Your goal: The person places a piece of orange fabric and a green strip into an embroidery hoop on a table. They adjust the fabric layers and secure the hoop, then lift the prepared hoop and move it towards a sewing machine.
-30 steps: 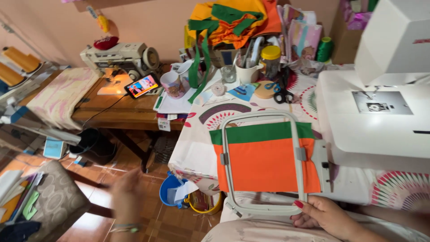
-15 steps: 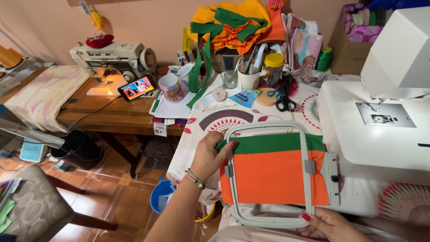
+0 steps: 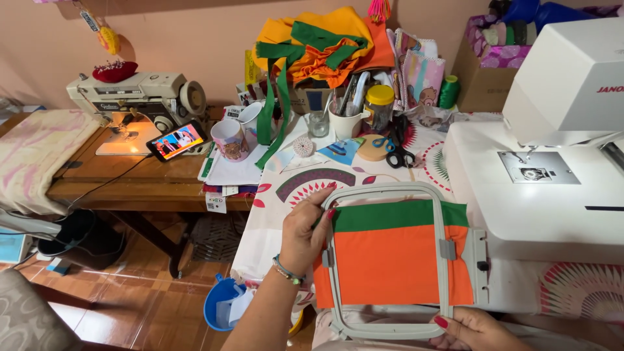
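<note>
Left hand since half second ago: slid lower on hoop's left edge, still gripping. Right hand pinches bottom rim. Cardboard box at back right, yellow-lidded jar mid-table. Grey embroidery hoop frames orange-and-green fabric, before white sewing machine.

Matt grey plastic embroidery hoop frames smooth orange-and-green cloth — right of it, the embroidery machine, glossy white plastic, bears a metal needle plate.
</note>
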